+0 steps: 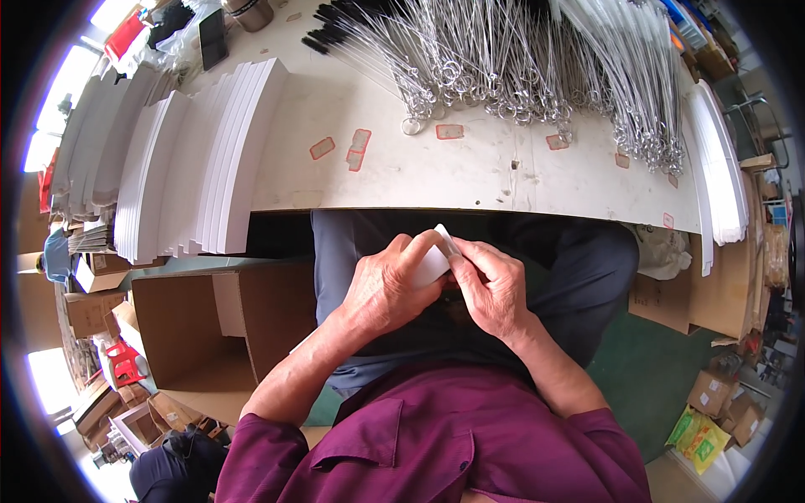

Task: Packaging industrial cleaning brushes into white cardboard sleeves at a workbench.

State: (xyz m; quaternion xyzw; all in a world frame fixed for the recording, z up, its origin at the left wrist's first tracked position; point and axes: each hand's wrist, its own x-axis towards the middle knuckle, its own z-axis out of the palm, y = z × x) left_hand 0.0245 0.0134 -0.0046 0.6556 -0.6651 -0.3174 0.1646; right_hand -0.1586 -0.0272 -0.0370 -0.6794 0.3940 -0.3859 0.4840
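A small white folded card sleeve sits over the person's lap, just below the near edge of the table, pinched between both hands. The left hand wraps closed around its lower left side while the right hand grips its upper right edge with thumb and fingertips. On the table, stacks of flat white card blanks lie at the left and a heap of metal wire skewers with ring ends lies farther back; an open cardboard box stands on the floor at the left.

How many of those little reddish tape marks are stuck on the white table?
8, perhaps more hidden under the metal rods. One sits left, two beside it, one central, one right of centre, two further right, one near the front edge.
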